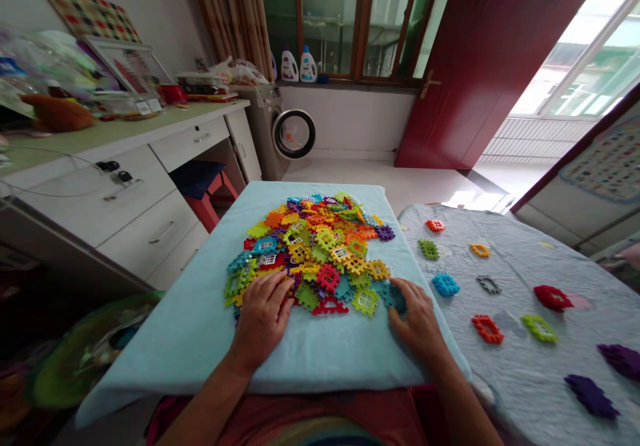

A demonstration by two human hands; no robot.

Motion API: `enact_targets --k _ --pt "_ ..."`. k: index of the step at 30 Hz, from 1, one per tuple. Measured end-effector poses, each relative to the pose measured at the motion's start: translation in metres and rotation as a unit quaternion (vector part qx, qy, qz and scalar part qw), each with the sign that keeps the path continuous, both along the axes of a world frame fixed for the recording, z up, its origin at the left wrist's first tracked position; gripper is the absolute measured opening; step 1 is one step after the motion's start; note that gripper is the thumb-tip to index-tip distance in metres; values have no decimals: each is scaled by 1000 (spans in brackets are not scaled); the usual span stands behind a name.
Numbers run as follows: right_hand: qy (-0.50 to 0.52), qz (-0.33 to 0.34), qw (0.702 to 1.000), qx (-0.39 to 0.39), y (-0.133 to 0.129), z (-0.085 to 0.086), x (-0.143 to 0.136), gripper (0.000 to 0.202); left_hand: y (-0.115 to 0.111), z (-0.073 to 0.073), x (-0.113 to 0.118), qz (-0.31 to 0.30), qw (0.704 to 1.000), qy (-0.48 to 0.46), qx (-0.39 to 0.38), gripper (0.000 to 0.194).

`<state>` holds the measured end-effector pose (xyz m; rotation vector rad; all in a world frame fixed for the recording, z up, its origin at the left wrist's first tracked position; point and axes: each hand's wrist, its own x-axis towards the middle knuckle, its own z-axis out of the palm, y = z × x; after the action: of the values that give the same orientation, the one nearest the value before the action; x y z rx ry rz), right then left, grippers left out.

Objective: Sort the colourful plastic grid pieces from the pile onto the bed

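A heap of colourful plastic interlocking blocks (327,277) lies on the table with a light blue cloth (320,359). Many are notched squares, some with window lattices. My left hand (263,313) rests on the heap's near left edge, its fingers stretched over the blocks and the thumb beside them; nothing shows in its grasp. At the near right edge, my right hand (416,316) has its thumb and fingers around a teal block (397,297), partly hidden by the hand. Close to it lie a yellow block (379,270) and a lime window block (365,301).
To the right, a second cloth-covered surface (525,379) carries blocks sorted by colour, including blue blocks (445,285), red blocks (553,297) and purple blocks (593,396). A white drawer desk (130,213) and a stool (205,189) stand left. Behind is a washing machine with its door open (294,134).
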<state>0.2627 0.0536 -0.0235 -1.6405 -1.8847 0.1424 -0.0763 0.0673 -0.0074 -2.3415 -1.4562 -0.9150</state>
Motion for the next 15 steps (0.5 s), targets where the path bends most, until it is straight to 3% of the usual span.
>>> enact_targets --k 5,11,15 --pt "4 10 1000 -2 0 0 -1 58 1 -1 0 -5 1000 -10 8 29" --pt "9 15 1000 -15 0 -2 1 50 1 -1 -1 -1 1000 -18 3 30" --pt "22 3 1000 -2 -1 -2 3 56 -1 1 -1 -2 1000 -15 2 30"
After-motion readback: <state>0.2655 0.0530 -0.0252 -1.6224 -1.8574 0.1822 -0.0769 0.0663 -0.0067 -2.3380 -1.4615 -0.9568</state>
